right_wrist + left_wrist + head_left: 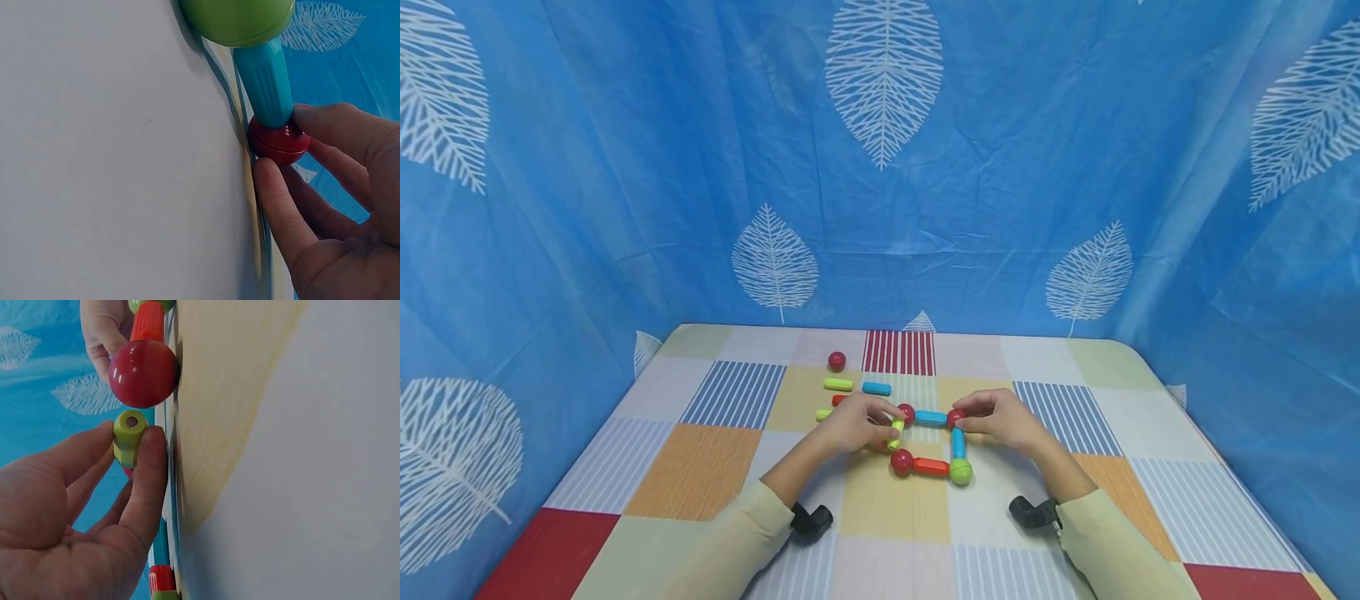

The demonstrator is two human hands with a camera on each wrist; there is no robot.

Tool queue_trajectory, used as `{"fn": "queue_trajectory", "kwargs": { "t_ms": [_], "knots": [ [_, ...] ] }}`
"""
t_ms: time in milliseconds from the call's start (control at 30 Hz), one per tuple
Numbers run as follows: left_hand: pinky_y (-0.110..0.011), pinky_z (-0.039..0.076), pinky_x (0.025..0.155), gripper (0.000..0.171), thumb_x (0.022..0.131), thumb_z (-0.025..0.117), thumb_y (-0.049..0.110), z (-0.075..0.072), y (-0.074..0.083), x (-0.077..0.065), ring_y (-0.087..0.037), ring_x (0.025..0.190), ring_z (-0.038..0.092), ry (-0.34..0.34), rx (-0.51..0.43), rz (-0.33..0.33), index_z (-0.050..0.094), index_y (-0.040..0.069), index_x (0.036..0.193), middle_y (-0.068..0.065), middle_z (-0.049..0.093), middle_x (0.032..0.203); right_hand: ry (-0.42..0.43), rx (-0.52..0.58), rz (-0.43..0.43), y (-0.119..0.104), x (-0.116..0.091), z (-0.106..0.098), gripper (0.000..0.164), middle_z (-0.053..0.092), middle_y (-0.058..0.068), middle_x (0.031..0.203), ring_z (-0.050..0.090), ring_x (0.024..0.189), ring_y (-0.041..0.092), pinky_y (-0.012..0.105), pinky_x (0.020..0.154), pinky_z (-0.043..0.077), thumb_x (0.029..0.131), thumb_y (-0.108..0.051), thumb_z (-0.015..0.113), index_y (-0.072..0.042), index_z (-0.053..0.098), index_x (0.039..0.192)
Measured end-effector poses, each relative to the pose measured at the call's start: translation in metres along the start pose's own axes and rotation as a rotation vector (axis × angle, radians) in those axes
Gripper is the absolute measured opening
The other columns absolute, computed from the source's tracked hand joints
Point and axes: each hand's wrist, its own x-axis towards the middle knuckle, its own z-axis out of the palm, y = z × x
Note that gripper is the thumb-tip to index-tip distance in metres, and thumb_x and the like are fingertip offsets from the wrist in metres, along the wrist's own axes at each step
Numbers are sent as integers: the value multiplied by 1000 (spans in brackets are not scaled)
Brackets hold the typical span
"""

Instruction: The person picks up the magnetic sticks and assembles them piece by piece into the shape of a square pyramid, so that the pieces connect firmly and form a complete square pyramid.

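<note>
My left hand (854,422) pinches a yellow-green rod (129,434) between thumb and fingers. One end of this rod is by the far-left red ball (907,413); its near end, with a round metal spot, faces the near-left red ball (145,374). My right hand (1002,418) grips the far-right red ball (279,145) with thumb and fingertips. From that ball a blue rod (958,443) runs to a green ball (961,472), and another blue rod (931,418) reaches the far-left ball. An orange-red rod (931,467) links the green ball and near-left ball.
Behind my left hand lie loose pieces: a red ball (837,361), a yellow-green rod (838,384), a blue rod (877,388), a partly hidden red rod (838,401) and another yellow-green rod (823,414). A patchwork cloth (700,550) covers the table; a blue curtain (1000,167) surrounds it.
</note>
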Motion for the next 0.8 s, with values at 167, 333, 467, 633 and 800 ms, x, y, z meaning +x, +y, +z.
{"fn": "queue_trajectory", "kwargs": {
  "t_ms": [167, 333, 467, 633, 800],
  "knots": [
    [-29, 58, 67, 25, 87, 83, 21, 4, 1, 1, -16, 79, 68, 23, 12, -16, 79, 20, 112, -3, 73, 102, 4, -3, 0, 0, 0, 0, 30, 76, 9, 112, 67, 99, 18, 29, 82, 57, 89, -17, 80, -7, 76, 117],
    [-28, 57, 66, 25, 86, 83, 21, 9, 5, 2, -17, 82, 65, 40, 48, -11, 79, 19, 111, -2, 73, 101, 12, -7, 13, -2, 0, 1, 30, 76, 7, 111, 66, 98, 17, 28, 81, 56, 89, -18, 80, -8, 76, 117],
    [-28, 54, 64, 25, 85, 85, 20, 12, 8, 2, -19, 85, 62, 51, 69, -9, 80, 18, 109, -2, 72, 99, 13, -13, 19, -4, 0, 1, 30, 76, 7, 111, 66, 98, 17, 28, 81, 57, 88, -18, 80, -8, 76, 117],
    [-28, 53, 64, 25, 84, 85, 19, 13, 9, 1, -20, 86, 61, 58, 74, -27, 80, 18, 109, -2, 71, 96, 16, -16, 21, -4, 0, 1, 30, 76, 7, 111, 67, 100, 17, 29, 83, 57, 89, -19, 80, -8, 76, 117],
    [-28, 52, 63, 25, 84, 85, 18, 13, 10, -1, -19, 84, 62, 49, 73, -37, 79, 18, 109, -2, 70, 94, 11, -9, 5, -4, 1, 1, 31, 77, 8, 110, 68, 98, 17, 29, 81, 58, 88, -17, 81, -7, 76, 117]
  ]
}}
